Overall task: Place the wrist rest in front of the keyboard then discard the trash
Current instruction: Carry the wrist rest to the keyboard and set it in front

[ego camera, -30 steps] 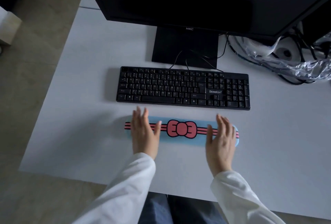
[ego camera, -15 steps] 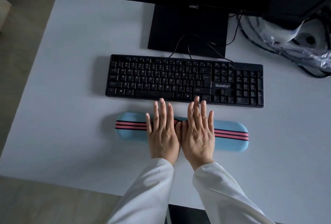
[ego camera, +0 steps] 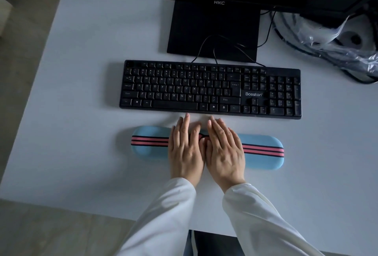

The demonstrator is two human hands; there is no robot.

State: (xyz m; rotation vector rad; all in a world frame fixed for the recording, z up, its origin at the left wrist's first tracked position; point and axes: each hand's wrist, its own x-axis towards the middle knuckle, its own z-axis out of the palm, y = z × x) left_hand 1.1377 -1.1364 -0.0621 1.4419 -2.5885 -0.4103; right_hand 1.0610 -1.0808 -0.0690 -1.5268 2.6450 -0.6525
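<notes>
Hands stay together since 0.5 s ago: left hand (ego camera: 185,149) & right hand (ego camera: 224,149) flat, fingers extended, on blue wrist rest (ego camera: 263,151) near keyboard (ego camera: 210,90).

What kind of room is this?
Probably an office or study corner: a white desk holds a black keyboard, a monitor on its stand and a blue wrist rest.

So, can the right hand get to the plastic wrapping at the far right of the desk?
Probably yes: the right hand lies flat on the wrist rest, holding nothing, and bare desk leads to the plastic wrapping.
</notes>
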